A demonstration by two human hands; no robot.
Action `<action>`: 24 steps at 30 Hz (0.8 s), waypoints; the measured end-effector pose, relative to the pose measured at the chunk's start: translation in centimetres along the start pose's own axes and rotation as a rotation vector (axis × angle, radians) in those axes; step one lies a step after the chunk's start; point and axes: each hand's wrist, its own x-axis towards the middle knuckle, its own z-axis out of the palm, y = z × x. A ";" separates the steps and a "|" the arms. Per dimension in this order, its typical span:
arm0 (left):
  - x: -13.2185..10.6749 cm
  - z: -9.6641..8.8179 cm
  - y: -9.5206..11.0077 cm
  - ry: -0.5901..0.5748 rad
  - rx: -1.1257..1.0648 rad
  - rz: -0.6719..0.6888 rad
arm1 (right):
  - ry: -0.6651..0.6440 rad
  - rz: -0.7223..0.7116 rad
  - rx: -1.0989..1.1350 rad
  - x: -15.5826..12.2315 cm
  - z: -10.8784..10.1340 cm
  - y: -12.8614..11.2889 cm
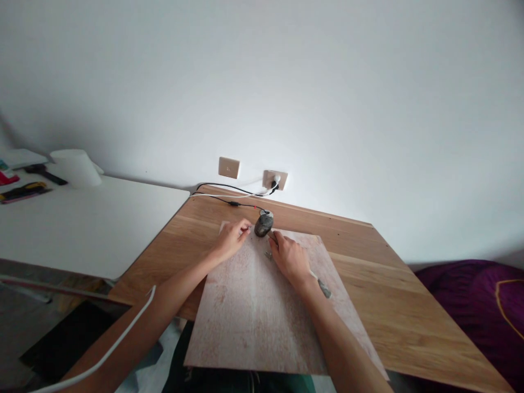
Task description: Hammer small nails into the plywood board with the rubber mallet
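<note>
Wooden tabletop supports a pale board, near whose far edge the right hand grips a dark-headed hammer while the left hand pinches a tiny unidentifiable item, so a stray swing could bruise those nearby knuckles.

Both bare arms reach from the near side toward the far middle and converge there, stopping with a small gap between them. The left forearm comes in on a long slant from the near left, its wrist almost straight. The left grip points right, thumb and fingertips drawn close together. From the near right, the right forearm slants left to its wrist. The right grip lies slightly nearer, back of the hand upward, fingers curled under and partly hidden.
</note>
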 end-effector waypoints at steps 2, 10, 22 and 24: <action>0.0 0.0 0.0 0.001 -0.044 -0.024 | 0.005 0.001 0.011 0.0 0.0 0.1; 1.6 0.3 0.6 -0.088 -0.010 0.002 | 0.075 0.025 0.062 0.3 -0.6 1.1; 1.1 0.5 -0.8 -0.133 -0.090 0.006 | 0.091 0.023 0.076 0.4 -0.1 1.4; 1.1 0.6 -0.8 -0.138 -0.083 0.005 | 0.092 0.020 0.079 0.4 0.0 1.4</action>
